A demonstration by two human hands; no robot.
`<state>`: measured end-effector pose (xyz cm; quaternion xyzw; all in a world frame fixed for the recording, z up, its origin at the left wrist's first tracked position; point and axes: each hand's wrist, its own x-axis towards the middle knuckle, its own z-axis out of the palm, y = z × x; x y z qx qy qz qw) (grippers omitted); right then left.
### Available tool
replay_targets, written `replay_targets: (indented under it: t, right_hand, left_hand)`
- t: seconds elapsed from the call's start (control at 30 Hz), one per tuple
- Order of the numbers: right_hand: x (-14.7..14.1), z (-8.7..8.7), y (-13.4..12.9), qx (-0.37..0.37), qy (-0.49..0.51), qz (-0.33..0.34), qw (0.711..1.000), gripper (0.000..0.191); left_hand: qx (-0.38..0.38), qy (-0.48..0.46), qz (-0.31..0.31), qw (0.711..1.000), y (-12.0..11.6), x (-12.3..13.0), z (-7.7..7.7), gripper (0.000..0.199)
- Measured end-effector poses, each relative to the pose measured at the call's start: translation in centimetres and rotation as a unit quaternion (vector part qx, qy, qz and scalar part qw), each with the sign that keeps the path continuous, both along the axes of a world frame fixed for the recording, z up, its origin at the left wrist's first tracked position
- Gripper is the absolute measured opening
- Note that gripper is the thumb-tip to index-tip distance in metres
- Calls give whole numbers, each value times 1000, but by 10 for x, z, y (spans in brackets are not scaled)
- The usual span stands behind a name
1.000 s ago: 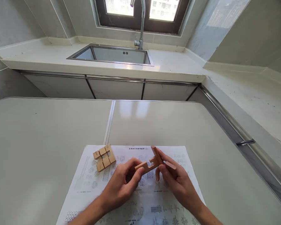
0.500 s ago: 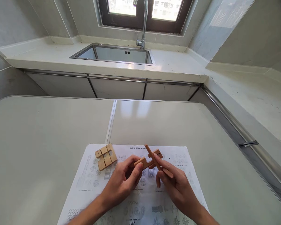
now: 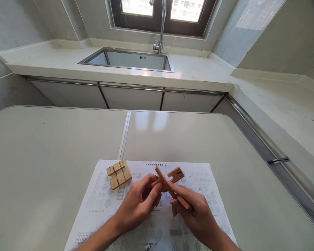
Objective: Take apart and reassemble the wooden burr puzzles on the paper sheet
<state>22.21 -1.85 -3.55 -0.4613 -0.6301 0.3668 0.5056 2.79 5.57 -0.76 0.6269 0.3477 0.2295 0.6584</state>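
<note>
My left hand (image 3: 137, 202) pinches a notched wooden piece (image 3: 176, 174) by its left end; a dark mark shows on its right end. Between the fingers of my right hand (image 3: 195, 205) is a long wooden stick (image 3: 165, 182), tilted and lying across the notched piece near its middle. Whether the two pieces interlock or only touch I cannot tell. Left of my hands, a group of light wooden blocks (image 3: 121, 177) rests on a printed sheet (image 3: 94, 195) with small diagrams.
The sheet lies on a pale table (image 3: 54, 146) with a seam (image 3: 124, 136). Beyond the table are a counter (image 3: 193, 71), a sink (image 3: 131, 59) and a faucet (image 3: 162, 28). A metal rail (image 3: 261, 139) runs along the right.
The stick has shifted left across the notched piece, closer to my left fingers. The notched piece has turned, showing its marked face more. My right hand has moved slightly left.
</note>
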Motion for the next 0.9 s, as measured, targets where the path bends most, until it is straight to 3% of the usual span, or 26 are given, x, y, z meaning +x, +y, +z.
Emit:
replay_targets:
  t: [0.37,0.9]
  right_hand:
    - [-2,-4,-3,3,-2,-6,1000,46]
    - [0,-1,-4,23,-31,21,999,56]
  left_hand:
    - [30,13,-3,999,1,1,5,35]
    - [-32,-11,11,999,1,0,2,37]
